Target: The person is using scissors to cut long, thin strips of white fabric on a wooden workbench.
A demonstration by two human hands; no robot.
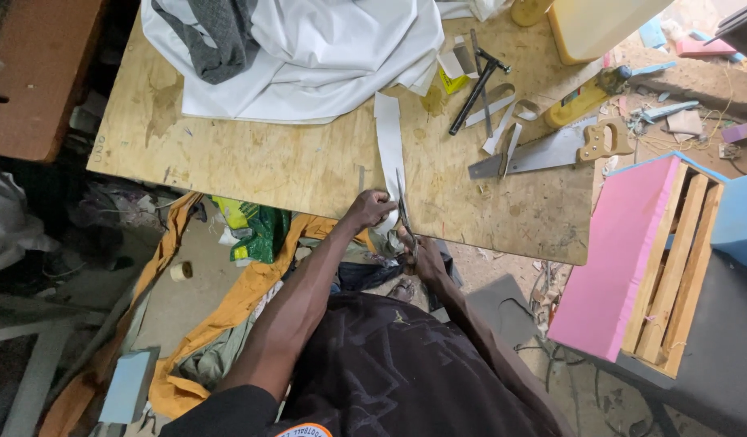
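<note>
Two hands at plywood table [252, 162] edge: left hand [372, 209] grips white strip [389, 146], right hand [422, 257] grips scissors [405, 214].

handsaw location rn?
Head view: the handsaw lies flat on the plywood board, right side, wooden handle toward the right edge, just right of the black hammer and below the yellow container.

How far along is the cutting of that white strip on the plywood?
Done: several cut white offcuts lie by the handsaw. In hand: the left hand pins the long white strip while the right hand works scissors at its near end. Left: most of the strip looks uncut.
</note>
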